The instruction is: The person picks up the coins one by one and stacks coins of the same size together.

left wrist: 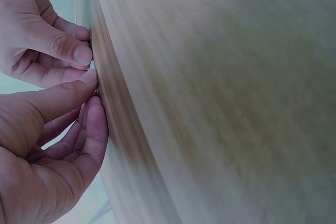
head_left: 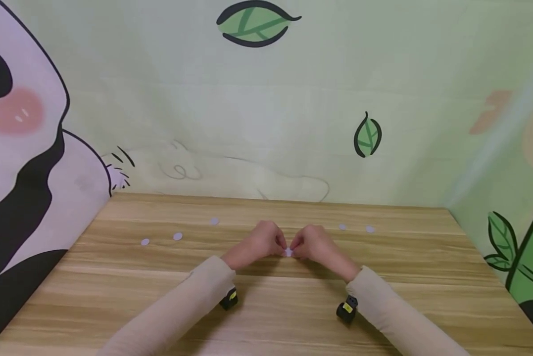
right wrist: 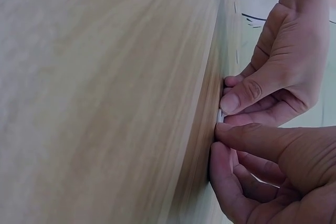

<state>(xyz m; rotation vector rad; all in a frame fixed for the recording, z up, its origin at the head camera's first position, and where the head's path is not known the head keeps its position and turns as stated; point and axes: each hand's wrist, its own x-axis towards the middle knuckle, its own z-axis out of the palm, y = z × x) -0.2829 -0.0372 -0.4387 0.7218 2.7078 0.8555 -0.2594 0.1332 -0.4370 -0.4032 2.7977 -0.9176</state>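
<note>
Near the middle of the wooden table, my left hand [head_left: 263, 239] and right hand [head_left: 316, 243] meet over a small, thin white piece [head_left: 288, 252]. Each hand pinches one side of it between thumb and fingers, close to the tabletop. In the left wrist view, the piece [left wrist: 93, 65] shows as a pale sliver between the two thumbs. The right wrist view shows the same piece [right wrist: 220, 114] nearly edge-on. Fingertips cover most of it, so its full outline is hidden.
Pale round discs lie flat on the table [head_left: 266, 321]: a left disc [head_left: 145, 242], another disc [head_left: 177, 237], and a disc farther back [head_left: 215, 221]. On the right lie a disc [head_left: 342, 227] and an outer disc [head_left: 370, 229]. A printed backdrop [head_left: 266, 109] stands behind.
</note>
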